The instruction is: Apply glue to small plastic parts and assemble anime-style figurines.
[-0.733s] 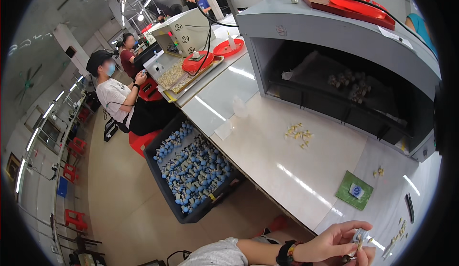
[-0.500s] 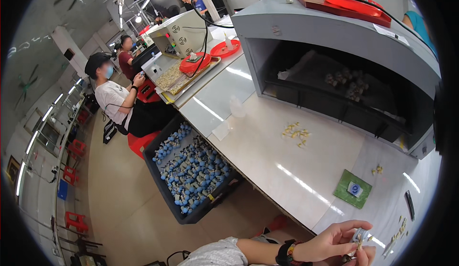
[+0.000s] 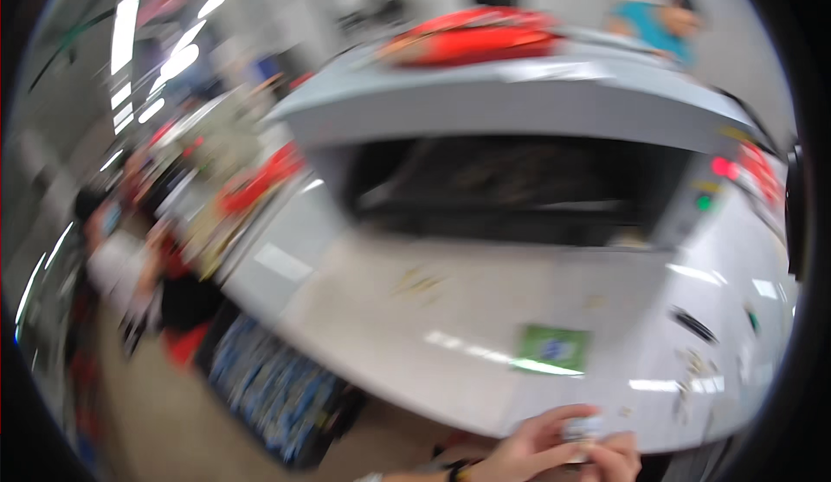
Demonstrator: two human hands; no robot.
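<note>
Near the lower edge, my left hand point(image 3: 530, 449) is closed around a small pale grey-blue piece point(image 3: 581, 429), gripped between thumb and fingers. My right hand point(image 3: 616, 458) meets it from the right, its fingers bent and pinched at the lower side of the same piece. Motion smears the picture, so the piece's details cannot be made out. Just beyond the hands a green square mat point(image 3: 528, 343) lies on the white table point(image 3: 363, 326), bearing a small blue-and-white item point(image 3: 554, 349).
A grey open-fronted cabinet point(image 3: 502, 105) stands across the back, red trays point(image 3: 485, 36) on top. Small yellowish parts point(image 3: 419, 281) and a dark pen-like tool point(image 3: 693, 325) lie on the table. At left are a crate of blue pieces point(image 3: 268, 387) and a seated person point(image 3: 125, 261); another point(image 3: 653, 27) is behind the cabinet.
My view has swung to the right, so the cabinet, mat and crate sit further left in the picture. More of my right hand shows. Both hands still hold the small piece.
</note>
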